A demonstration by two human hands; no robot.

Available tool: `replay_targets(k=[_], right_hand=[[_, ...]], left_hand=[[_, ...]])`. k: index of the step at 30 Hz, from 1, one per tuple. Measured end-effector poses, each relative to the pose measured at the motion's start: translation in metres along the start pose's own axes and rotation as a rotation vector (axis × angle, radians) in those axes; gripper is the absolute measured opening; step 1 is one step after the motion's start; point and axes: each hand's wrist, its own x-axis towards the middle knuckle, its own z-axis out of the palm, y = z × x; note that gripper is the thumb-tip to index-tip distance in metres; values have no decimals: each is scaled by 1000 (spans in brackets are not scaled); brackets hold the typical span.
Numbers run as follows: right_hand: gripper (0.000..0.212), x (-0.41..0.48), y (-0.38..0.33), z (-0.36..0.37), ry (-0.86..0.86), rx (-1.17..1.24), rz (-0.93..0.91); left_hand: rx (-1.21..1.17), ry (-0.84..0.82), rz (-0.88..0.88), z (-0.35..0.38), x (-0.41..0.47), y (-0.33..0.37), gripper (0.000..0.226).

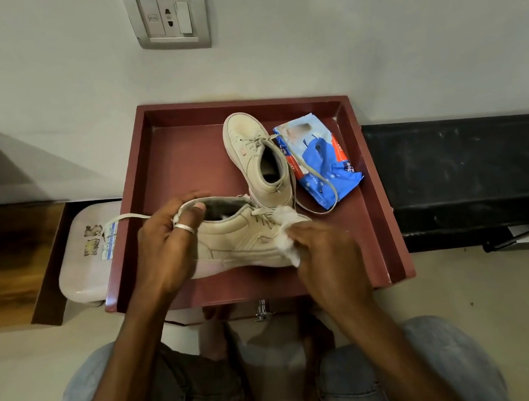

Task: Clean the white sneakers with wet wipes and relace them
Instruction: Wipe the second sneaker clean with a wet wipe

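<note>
**Wipe pressed to the toe of the near sneaker**

A dark red, square wooden tray (181, 165) with a raised rim holds both shoes. The near off-white lace-up sneaker (238, 239) is at the tray's 6 o'clock, its outer side turned up, heel towards 9 o'clock and toe towards 3 o'clock. The left hand (163, 251) grips its heel, fingers curled round the back and the thumb, which wears a silver ring (184, 228), hooked over the collar. The right hand (327, 256) has its fingers closed round a crumpled white wet wipe (288, 238), which it presses against the toe end.

The second off-white sneaker (256, 156) stands upright at 1 o'clock, toe towards 12 o'clock. Just beside it at 2 o'clock lies a blue plastic pack of wipes (319, 163), with a loose grey-white lace (318, 188) looping across it.
</note>
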Motion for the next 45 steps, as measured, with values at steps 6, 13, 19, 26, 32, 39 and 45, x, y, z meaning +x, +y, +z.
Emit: replay_targets(k=[6,13,19,26,32,39,45], right_hand=[[28,6,2,8,60,-90,100],[17,7,15,1,16,-113,152],[17,-11,-35,25,108,-26,-29],[10,1,4,8,126,-160,127],[15,-4,-51,25,198,118,39],[10,2,-16,17,174,31,49],[14,2,-24,19,154,77,57]], left_hand=[[-43,-46,-44,-1,1,2,30],[-100,-24,-88,-2,5,-5,30],[-114,-23,-119,0,7,-7,33],[-111,-23,-136,1,7,-5,35],[-128,-17,-173,3,4,-2,29],[-123,-19,-171,4,7,-1,33],[-114,-27,-158,5,5,1,37]])
